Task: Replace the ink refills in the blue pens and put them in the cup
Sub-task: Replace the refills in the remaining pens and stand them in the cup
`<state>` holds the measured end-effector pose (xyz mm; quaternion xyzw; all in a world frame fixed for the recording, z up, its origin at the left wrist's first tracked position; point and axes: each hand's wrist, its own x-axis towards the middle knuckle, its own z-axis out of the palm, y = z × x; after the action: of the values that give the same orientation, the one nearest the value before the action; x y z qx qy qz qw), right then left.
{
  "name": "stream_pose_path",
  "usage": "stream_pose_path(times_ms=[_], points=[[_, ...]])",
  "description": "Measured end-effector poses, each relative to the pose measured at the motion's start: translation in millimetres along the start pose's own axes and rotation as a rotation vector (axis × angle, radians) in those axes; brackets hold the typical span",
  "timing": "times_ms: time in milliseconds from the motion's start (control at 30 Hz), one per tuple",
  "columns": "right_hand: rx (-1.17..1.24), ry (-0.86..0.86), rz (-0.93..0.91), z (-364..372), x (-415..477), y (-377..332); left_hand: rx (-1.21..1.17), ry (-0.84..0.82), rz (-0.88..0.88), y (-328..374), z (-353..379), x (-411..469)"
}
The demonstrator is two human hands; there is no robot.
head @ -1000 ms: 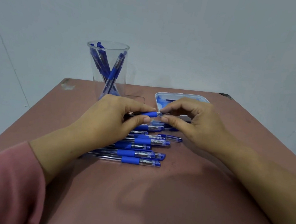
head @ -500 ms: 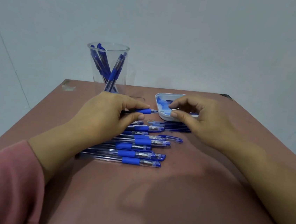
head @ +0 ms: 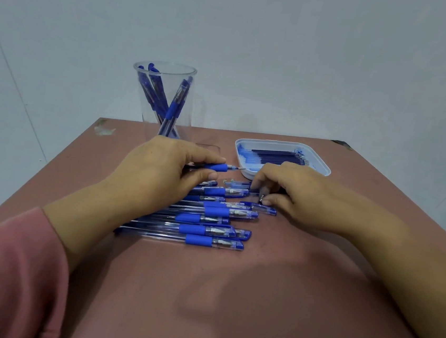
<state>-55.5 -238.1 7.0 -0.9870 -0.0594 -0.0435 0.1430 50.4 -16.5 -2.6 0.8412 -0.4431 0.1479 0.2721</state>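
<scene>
My left hand (head: 161, 173) grips a blue pen (head: 216, 166) above the table, its refill tip bare and pointing right. My right hand (head: 293, 192) is low over the table and pinches a small metal pen tip (head: 261, 199) between thumb and finger. Several blue pens (head: 210, 225) lie in a row under and in front of my hands, and a loose cap (head: 263, 209) rests beside them. A clear cup (head: 163, 99) with several pens stands at the back left. A white tray (head: 321, 165) with dark blue refills sits at the back right.
The brown table (head: 230, 293) ends in a front edge near the bottom of the view and meets a pale wall behind. A pink sleeve (head: 6, 278) covers my left forearm at the lower left.
My right hand pulled the metal tip off the pen and moved down and right to the table. My left hand kept hold of the pen, whose refill tip now shows bare.
</scene>
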Motion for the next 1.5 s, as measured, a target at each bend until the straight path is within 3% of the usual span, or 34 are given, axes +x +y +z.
stream_pose_path(times_ms=[133, 367, 500, 733, 1300, 1500], points=[[0.042, 0.014, -0.009, -0.5, 1.6, -0.3, -0.014, -0.007, 0.003, 1.7, -0.5, -0.4], [0.213, 0.375, -0.143, 7.3, 1.9, -1.5, -0.043, -0.003, 0.046, 3.3, 0.2, -1.6], [0.218, 0.478, -0.218, 14.7, 7.2, -9.5, -0.057, -0.011, 0.077, 7.7, 0.3, -2.6], [0.234, 0.434, -0.114, 5.8, 3.0, 4.3, -0.049, -0.007, 0.052, 4.3, 0.9, -1.9], [0.247, 0.365, -0.186, 8.5, 7.3, 4.2, -0.031, -0.032, 0.044, 3.9, 1.9, -1.8], [0.188, 0.456, -0.076, -9.2, -2.9, 21.2, -0.044, 0.006, 0.031, -3.7, 1.3, 0.4]])
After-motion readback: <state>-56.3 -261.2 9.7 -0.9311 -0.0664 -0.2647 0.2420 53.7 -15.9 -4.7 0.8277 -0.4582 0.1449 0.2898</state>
